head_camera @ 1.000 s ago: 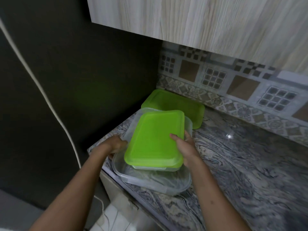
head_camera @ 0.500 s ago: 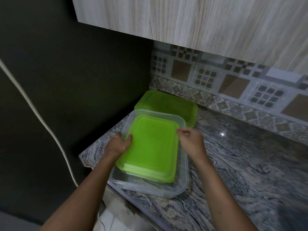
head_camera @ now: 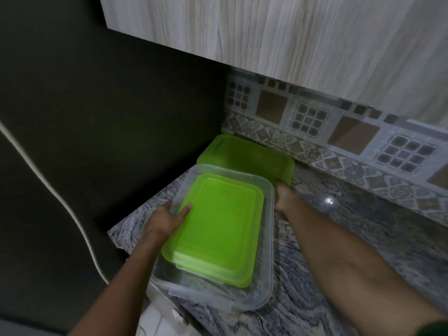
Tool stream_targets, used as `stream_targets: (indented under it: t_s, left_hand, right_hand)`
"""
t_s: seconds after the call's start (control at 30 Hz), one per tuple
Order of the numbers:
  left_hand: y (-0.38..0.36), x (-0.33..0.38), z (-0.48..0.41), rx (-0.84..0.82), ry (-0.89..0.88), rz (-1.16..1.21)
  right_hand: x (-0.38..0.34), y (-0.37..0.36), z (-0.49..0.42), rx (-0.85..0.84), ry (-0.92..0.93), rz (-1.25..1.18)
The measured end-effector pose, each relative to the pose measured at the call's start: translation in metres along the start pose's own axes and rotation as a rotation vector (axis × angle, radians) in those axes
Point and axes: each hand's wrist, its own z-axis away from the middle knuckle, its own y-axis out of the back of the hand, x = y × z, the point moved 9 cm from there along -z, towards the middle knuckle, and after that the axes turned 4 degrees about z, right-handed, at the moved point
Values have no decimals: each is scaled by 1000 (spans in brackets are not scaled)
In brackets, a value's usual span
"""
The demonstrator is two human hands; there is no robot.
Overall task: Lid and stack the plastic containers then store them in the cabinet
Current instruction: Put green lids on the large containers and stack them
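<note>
A small container with a bright green lid (head_camera: 218, 229) lies nested inside a large clear plastic container (head_camera: 266, 251) at the counter's left corner. My left hand (head_camera: 164, 221) grips the big container's left rim, thumb resting on the green lid. My right hand (head_camera: 284, 198) reaches past the container's far right corner to a second, larger green lid (head_camera: 247, 157) lying flat against the tiled wall; its fingers are hidden behind the clear rim, so I cannot tell whether they hold the lid.
A wood-grain wall cabinet (head_camera: 278, 32) hangs close overhead, doors closed. The marbled counter (head_camera: 351, 238) runs to the right below a patterned tile backsplash (head_camera: 315, 122). A dark wall with a white cable (head_camera: 60, 202) bounds the left side.
The small lidded container dropped from above into the large clear one. My right hand left it and moved back toward the larger green lid; my left hand shifted onto the big container's rim.
</note>
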Motion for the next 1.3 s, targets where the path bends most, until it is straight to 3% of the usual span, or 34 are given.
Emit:
stream_targets:
  t_s: [0.1, 0.17, 0.27, 0.3, 0.33, 0.37, 0.47, 0.5, 0.7, 0.8, 0.87, 0.93, 1.03, 1.13, 1.2, 1.3]
  left_hand:
    - [-1, -2, -1, 2, 0, 29]
    - [0, -5, -2, 5, 10, 36]
    - [1, -3, -1, 9, 13, 42]
    - [1, -2, 0, 12, 9, 35]
    - [1, -1, 0, 13, 4, 29]
    - [1, 2, 1, 14, -8, 18]
    - [2, 3, 0, 17, 2, -4]
    - [2, 2, 1, 8, 5, -1]
    - [16, 21, 15, 34, -78, 216]
    - [17, 6, 13, -50, 72, 637]
    - [15, -3, 17, -221, 211, 961]
    - [15, -8, 23, -374, 348, 1177]
    - [18, -20, 21, -471, 360, 1022]
    - [15, -13, 32, -492, 207, 702]
    - [12, 1, 37, -398, 72, 525]
    - [10, 1, 36, -194, 25, 402]
  right_hand:
    - [-6, 12, -24, 59, -12, -102]
    - [-32, 3, 2, 73, 76, -137]
    - [-76, 7, 42, 279, 339, 174]
    - [-84, 14, 36, 288, 356, 88]
    - [-86, 15, 34, 202, 307, -54]
    - [-94, 15, 29, 135, 370, -60]
    - [-104, 31, 30, 145, 435, -598]
    - [-107, 29, 59, 164, 438, -673]
    - [-87, 25, 115, 48, 482, -738]
    - [-77, 24, 124, 58, 472, -664]
    - [-72, 17, 126, 84, 386, -506]
    - [-65, 2, 123, -8, 283, -309]
    - [-53, -11, 114, -85, 172, -96]
    - [-43, -14, 104, -26, 147, 78]
    - [-39, -7, 80, 44, 197, 173]
    - [-51, -2, 83, 247, 315, 391]
